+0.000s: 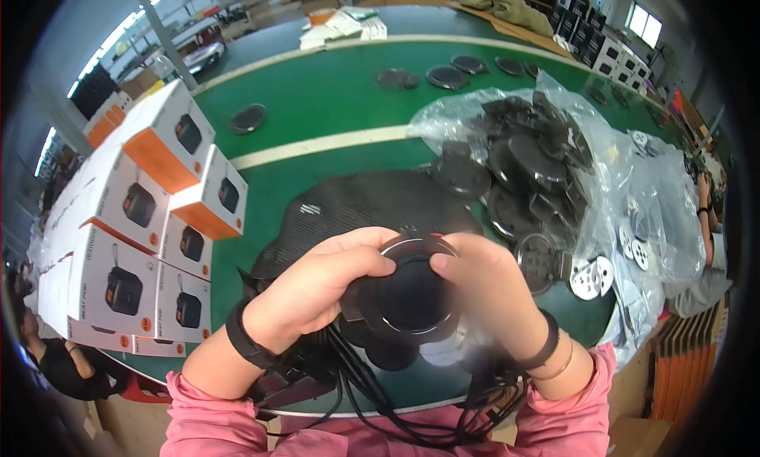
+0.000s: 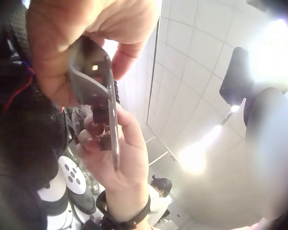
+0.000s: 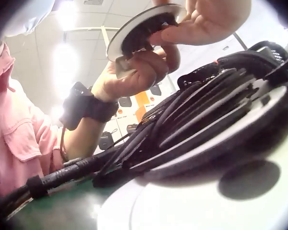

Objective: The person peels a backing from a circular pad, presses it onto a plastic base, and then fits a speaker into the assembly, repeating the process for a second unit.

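Black round disc (image 1: 410,298) is in both hands, held up over the near edge of the green counter (image 1: 265,184). Left hand (image 1: 324,279) pinches its left rim, thumb on top, fingers curled under; right hand (image 1: 487,283) grips the right rim the same way. Hands close together, disc between them. Black cables (image 1: 368,382) bunch below, at the near edge. Dark textured sheet (image 1: 356,207) lies just beyond the hands. Clear plastic bag (image 1: 609,196) toward the right edge carries a heap of black discs (image 1: 534,164); white perforated plates (image 1: 587,279) sit nearby. White-and-orange cartons (image 1: 119,279) stack along the left edge.
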Action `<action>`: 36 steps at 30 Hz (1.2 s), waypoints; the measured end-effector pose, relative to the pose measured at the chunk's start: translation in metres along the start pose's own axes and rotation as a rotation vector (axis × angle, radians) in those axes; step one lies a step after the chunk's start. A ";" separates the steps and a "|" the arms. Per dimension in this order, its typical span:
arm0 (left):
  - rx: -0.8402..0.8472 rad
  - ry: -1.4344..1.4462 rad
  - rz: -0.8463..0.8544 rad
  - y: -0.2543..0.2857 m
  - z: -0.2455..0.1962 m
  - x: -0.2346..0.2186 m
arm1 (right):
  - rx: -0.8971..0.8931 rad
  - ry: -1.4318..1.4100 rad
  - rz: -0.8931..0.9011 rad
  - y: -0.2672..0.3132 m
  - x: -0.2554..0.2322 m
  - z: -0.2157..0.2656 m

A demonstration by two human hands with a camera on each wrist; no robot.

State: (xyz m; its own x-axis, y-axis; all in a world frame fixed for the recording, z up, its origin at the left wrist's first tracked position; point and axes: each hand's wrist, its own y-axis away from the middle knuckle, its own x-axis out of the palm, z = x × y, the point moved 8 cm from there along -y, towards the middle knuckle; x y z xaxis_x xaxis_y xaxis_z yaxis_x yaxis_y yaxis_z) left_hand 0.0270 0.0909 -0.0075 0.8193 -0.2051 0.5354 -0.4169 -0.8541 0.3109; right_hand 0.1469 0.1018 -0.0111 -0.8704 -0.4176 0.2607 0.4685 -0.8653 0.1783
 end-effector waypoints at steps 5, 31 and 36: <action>0.337 -0.123 -0.255 -0.017 -0.064 -0.030 | -0.168 -0.206 -0.074 -0.010 -0.015 -0.004; 0.502 -0.950 -0.620 -0.081 -0.143 -0.131 | -0.388 0.064 -0.207 -0.005 -0.028 0.013; 0.089 -1.434 -0.471 -0.116 -0.122 -0.157 | -0.455 0.096 -0.207 -0.006 -0.027 0.014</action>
State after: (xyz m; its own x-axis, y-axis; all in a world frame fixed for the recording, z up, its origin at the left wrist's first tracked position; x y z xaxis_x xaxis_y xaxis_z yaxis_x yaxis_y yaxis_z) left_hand -0.1015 0.2810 -0.0320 0.5684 -0.1459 -0.8097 -0.0328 -0.9874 0.1548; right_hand 0.1692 0.1222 -0.0062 -0.9579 -0.2301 0.1719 0.1903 -0.9567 -0.2201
